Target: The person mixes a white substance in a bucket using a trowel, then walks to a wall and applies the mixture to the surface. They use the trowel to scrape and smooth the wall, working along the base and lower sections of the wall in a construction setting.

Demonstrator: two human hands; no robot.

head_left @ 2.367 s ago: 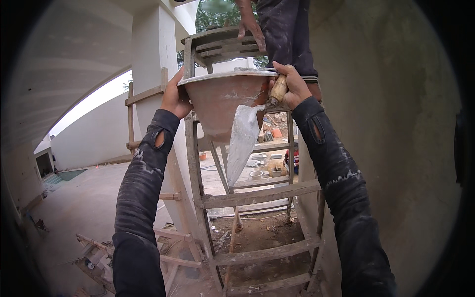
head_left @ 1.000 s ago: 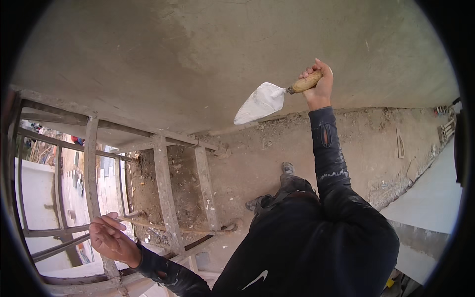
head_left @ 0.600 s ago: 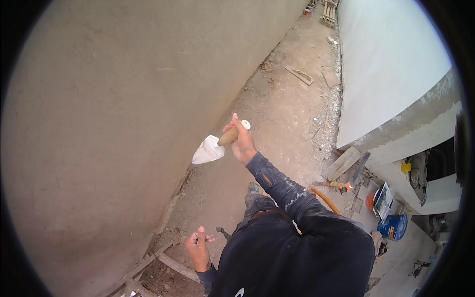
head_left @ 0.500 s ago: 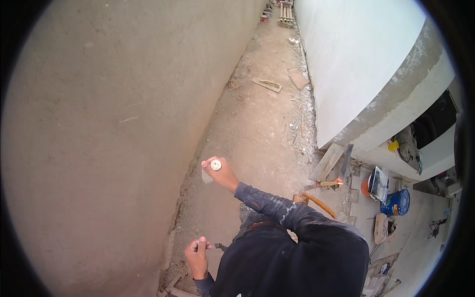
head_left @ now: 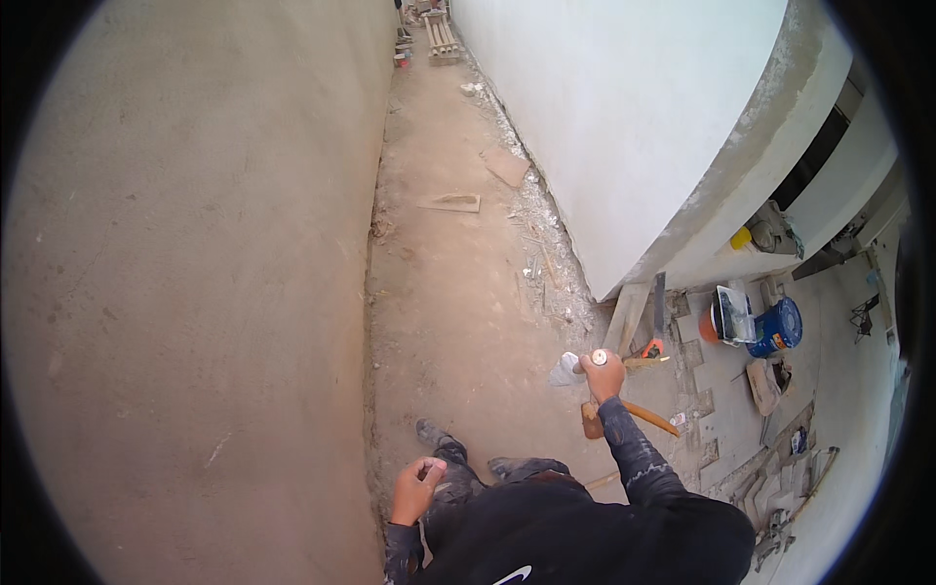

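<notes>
My right hand (head_left: 605, 378) is closed round the wooden handle of a trowel (head_left: 567, 370), its white-coated blade hanging to the left and the pale butt of the handle facing up. Just beyond it lie a wooden board (head_left: 626, 312) and a saw (head_left: 658, 317) with an orange handle. Below it is a tool with a curved wooden handle (head_left: 651, 418) and a brown head. My left hand (head_left: 417, 487) is held low by my body, near the left wall, fingers curled and pinched; whether they hold anything is hidden.
A dirt passage (head_left: 448, 302) runs ahead between a grey wall (head_left: 195, 244) and a white wall (head_left: 624, 117), with a small board (head_left: 453, 203), a tile piece (head_left: 505, 166) and stacked poles (head_left: 441, 37). To the right stand a blue bucket (head_left: 778, 326), an orange bucket (head_left: 709, 327) and loose rubble.
Earlier both hands held a basin up by a ladder near another person; the basin left my hands. I have since turned to face along the passage, the trowel swinging down to the right.
</notes>
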